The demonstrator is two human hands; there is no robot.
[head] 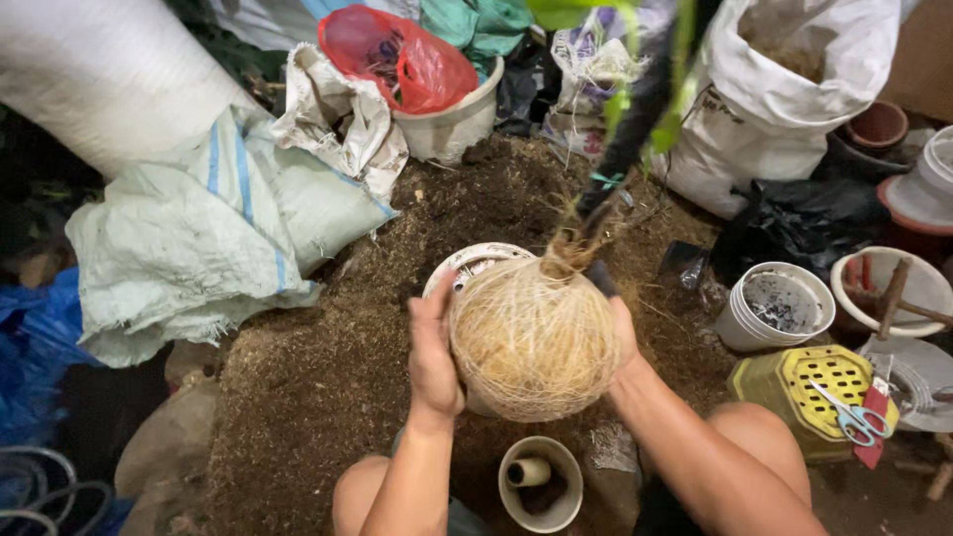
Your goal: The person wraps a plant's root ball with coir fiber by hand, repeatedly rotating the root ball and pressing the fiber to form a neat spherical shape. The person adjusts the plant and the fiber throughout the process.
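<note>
A round ball wound all over with pale tan fibre twine (533, 339) sits between the two hands, above the soil-covered ground, roughly in the middle of the head view. A dark plant stem with blurred green leaves (635, 109) rises from the top of the ball and runs up and to the right, away from the person, so the long axis of the whole thing leans that way rather than standing straight toward the camera.

The left hand (433, 355) presses flat against the ball's left side, fingers curved partly closed along its curve, thumb toward the top. The right hand (620, 337) cups the opposite side, mostly hidden behind the ball; only its edge and wrist show, so how far its fingers wrap cannot be told. Both hands touch the ball and lie equally near it.

Just behind the ball a white round bowl (472, 263) peeks out. Below, between the knees, stands a small cream pot holding a twine spool (539, 483). To the right are a white plastic bucket with dark contents (776, 306) and a yellow perforated crate (816, 395) with blue-handled scissors (852, 412) on it. Woven sacks (213, 228) lie at the left.
</note>
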